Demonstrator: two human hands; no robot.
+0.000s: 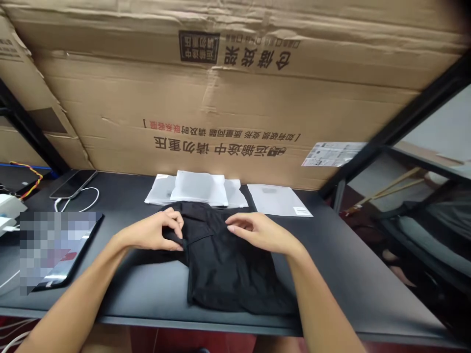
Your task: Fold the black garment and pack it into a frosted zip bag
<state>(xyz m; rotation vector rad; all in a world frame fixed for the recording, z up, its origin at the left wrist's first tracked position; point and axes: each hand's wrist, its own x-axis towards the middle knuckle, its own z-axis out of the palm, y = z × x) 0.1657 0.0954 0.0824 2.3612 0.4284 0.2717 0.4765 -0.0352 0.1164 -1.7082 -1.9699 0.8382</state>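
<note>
A black cloth garment lies partly folded on the dark table, its lower edge close to the table's front. My left hand pinches the garment's left edge between thumb and fingers. Over the garment's upper right part is my right hand, fingers loosely curved and thumb apart from them, with no cloth visibly gripped. Whether its fingertips touch the fabric I cannot tell. Behind the garment lie several white translucent zip bags, overlapping each other. A flat translucent bag with a small barcode label lies to their right.
A large cardboard sheet with printed characters stands along the table's back. On the left are a phone with a white cable, a tablet with a blurred screen and a white plug block. Black frame posts rise at the sides.
</note>
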